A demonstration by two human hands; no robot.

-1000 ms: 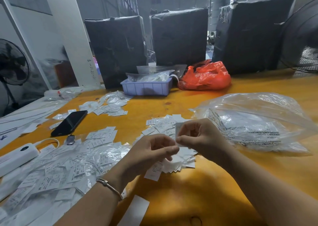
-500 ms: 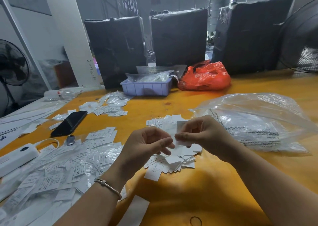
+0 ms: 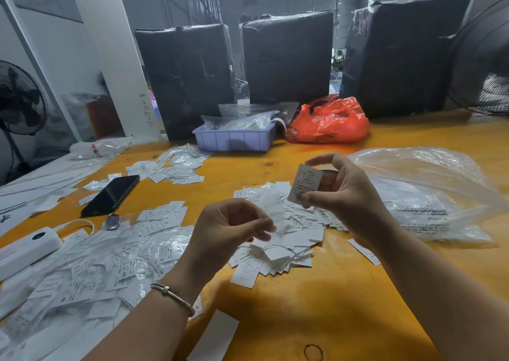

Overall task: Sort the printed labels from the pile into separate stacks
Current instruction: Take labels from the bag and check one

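Sorting step, one label read before placing. My right hand (image 3: 341, 192) pinches a single label (image 3: 305, 184) between thumb and forefinger, raised above the desk (image 3: 344, 292) with its printed face turned toward me. My left hand (image 3: 228, 231) has its grip closed on a blurred white strip (image 3: 275, 214), probably another label or a clear sleeve; I cannot tell which.

To do this step well, I judge that the size mark should be read first, then the label carried to the stack bearing the same mark and laid flat, edges squared with those beneath. A light pinch at one corner keeps the print uncovered. One piece at a time matters: thin labels cling together, and a doubled piece would spoil a stack.

The label is a small white rectangle, slightly curled, with fine dark print in lines too small to read. The pile (image 3: 286, 239) lies on the desk directly below and between my hands, a loose heap of like pieces, some face up, some blank side up. More labels in clear sleeves (image 3: 110, 267) spread to the left, several showing S or XS. A phone (image 3: 111, 195) lies beyond them, and a clear bag (image 3: 429, 195) sits to the right.
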